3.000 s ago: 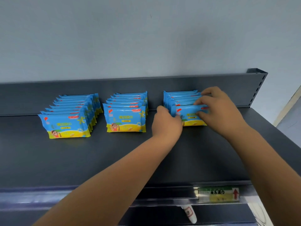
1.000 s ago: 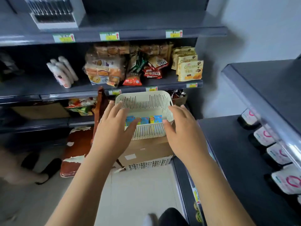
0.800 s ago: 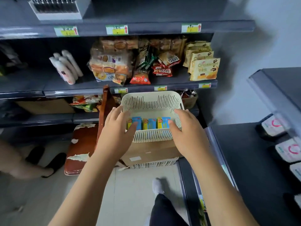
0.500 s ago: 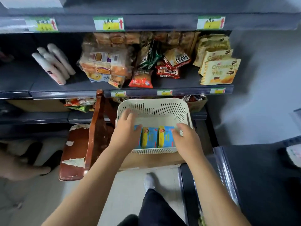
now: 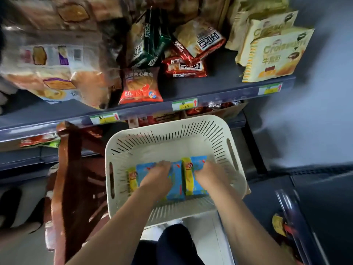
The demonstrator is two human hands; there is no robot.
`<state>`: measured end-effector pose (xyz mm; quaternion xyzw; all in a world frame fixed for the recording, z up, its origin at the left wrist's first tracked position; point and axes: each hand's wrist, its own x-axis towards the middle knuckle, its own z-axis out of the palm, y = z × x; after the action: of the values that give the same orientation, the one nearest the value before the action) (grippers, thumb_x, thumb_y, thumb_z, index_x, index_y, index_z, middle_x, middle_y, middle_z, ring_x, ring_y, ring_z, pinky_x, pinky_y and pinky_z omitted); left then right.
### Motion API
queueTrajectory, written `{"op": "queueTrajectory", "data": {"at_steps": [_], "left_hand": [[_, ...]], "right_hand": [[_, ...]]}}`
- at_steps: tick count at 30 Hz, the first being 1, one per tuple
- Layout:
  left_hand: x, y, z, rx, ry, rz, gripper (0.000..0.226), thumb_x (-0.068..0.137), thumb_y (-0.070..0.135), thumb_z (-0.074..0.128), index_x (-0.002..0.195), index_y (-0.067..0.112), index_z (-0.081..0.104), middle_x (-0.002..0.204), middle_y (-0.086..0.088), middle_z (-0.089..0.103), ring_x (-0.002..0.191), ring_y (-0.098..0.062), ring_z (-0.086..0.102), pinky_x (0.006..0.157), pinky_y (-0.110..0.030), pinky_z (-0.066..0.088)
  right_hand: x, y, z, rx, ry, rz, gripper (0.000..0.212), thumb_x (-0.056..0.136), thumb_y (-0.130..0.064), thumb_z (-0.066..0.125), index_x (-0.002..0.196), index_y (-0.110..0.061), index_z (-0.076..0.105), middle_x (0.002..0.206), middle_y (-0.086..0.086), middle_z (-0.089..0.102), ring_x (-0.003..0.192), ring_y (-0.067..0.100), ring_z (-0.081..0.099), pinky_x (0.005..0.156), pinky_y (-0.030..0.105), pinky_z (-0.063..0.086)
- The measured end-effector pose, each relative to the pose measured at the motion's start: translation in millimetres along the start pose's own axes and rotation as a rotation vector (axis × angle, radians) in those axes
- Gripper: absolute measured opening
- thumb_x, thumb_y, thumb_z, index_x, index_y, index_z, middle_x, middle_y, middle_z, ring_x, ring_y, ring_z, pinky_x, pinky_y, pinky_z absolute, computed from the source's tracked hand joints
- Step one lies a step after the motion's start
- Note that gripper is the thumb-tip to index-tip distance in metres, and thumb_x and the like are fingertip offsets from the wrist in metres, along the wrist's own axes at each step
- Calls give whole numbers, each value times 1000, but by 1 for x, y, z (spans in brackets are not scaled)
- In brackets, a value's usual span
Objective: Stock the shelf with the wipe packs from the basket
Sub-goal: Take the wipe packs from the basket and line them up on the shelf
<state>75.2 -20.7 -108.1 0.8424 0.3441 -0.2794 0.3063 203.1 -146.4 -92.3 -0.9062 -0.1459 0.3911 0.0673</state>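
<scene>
A cream slotted basket (image 5: pixel 166 127) sits below me with several blue and yellow wipe packs (image 5: pixel 176 180) standing in a row along its near side. Both my hands are inside it. My left hand (image 5: pixel 156 181) lies over the left packs, fingers curled over their far edge. My right hand (image 5: pixel 210 176) covers the right packs (image 5: pixel 188 178) the same way, fingers bent over their top. The motion blur hides the fingertips. The shelf with the stocked wipe rows is out of view.
Behind the basket a dark shelf (image 5: pixel 210 88) holds snack bags and croissant packs. A worn brown wooden chair (image 5: pixel 65 178) stands on the left, touching the basket. A dark shelf edge (image 5: pixel 315 197) lies to the right. Another person's black shoes (image 5: pixel 11 207) are at far left.
I turned from the wipe shelf to the basket and bent closer. Both hands went from hovering above the rim down into the basket and now lie on the packs.
</scene>
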Motion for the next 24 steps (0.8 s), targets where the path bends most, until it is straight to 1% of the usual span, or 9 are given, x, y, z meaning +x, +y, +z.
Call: {"op": "queueTrajectory", "data": {"at_steps": [3, 5, 8, 13, 16, 18, 20, 22, 24], "left_hand": [[19, -6, 9, 86, 38, 72, 67, 88, 13, 63, 150, 16, 38, 154, -7, 37, 143, -29, 36, 114, -38, 33], [28, -9, 12, 152, 82, 120, 62, 88, 15, 66, 146, 18, 43, 145, -6, 46, 135, -29, 43, 108, -42, 41], [38, -10, 9, 208, 109, 127, 52, 84, 20, 74, 131, 19, 53, 132, -3, 50, 125, -29, 44, 99, -49, 48], [37, -8, 13, 278, 147, 120, 38, 83, 18, 73, 118, 18, 55, 122, -4, 54, 118, -29, 48, 92, -46, 50], [29, -2, 4, 271, 145, 105, 34, 84, 14, 71, 112, 19, 52, 114, -5, 59, 111, -30, 51, 85, -41, 47], [24, -1, -5, 214, 148, 102, 30, 85, 17, 70, 107, 24, 51, 106, -7, 62, 98, -34, 56, 73, -35, 43], [18, -1, -18, 62, 138, 126, 31, 80, 25, 77, 99, 28, 54, 98, -1, 67, 91, -31, 61, 68, -32, 43], [9, 1, -38, -105, 135, 138, 34, 74, 27, 84, 104, 27, 66, 91, 8, 67, 91, -24, 64, 71, -31, 47], [-6, 2, -61, -202, 178, 168, 36, 74, 28, 83, 108, 27, 73, 87, 10, 66, 89, -20, 65, 76, -32, 49]], "right_hand": [[13, 0, 20, -9, -2, 51, 53, 93, -26, 54, 146, -25, 48, 134, 8, 62, 118, 30, 63, 91, 37, 55], [17, 1, 31, -15, 49, 71, 46, 90, -22, 60, 135, -16, 56, 126, 9, 65, 115, 31, 65, 89, 37, 56], [27, 4, 37, 34, 58, 96, 50, 80, -22, 75, 128, -17, 61, 125, 5, 66, 115, 26, 66, 88, 32, 56], [31, 7, 37, 60, -34, 54, 30, 77, -18, 74, 102, -15, 58, 95, 5, 67, 88, 26, 70, 76, 35, 60], [22, 8, 36, 122, 0, 5, 34, 83, -14, 66, 115, -16, 55, 103, 6, 67, 97, 31, 68, 77, 33, 54], [12, 9, 28, 189, 87, -44, 29, 81, -12, 64, 110, -17, 61, 102, 6, 68, 99, 32, 65, 80, 37, 54], [-5, 9, 12, 278, 164, -99, 21, 81, -10, 63, 100, -19, 62, 90, 1, 65, 87, 30, 62, 73, 40, 52], [-27, 9, -9, 339, 234, -176, 16, 84, -12, 63, 97, -20, 60, 81, -4, 61, 78, 27, 60, 69, 40, 50], [-51, 7, -31, 381, 292, -221, 19, 86, -14, 65, 102, -24, 65, 85, -3, 66, 77, 25, 63, 71, 40, 53]]}}
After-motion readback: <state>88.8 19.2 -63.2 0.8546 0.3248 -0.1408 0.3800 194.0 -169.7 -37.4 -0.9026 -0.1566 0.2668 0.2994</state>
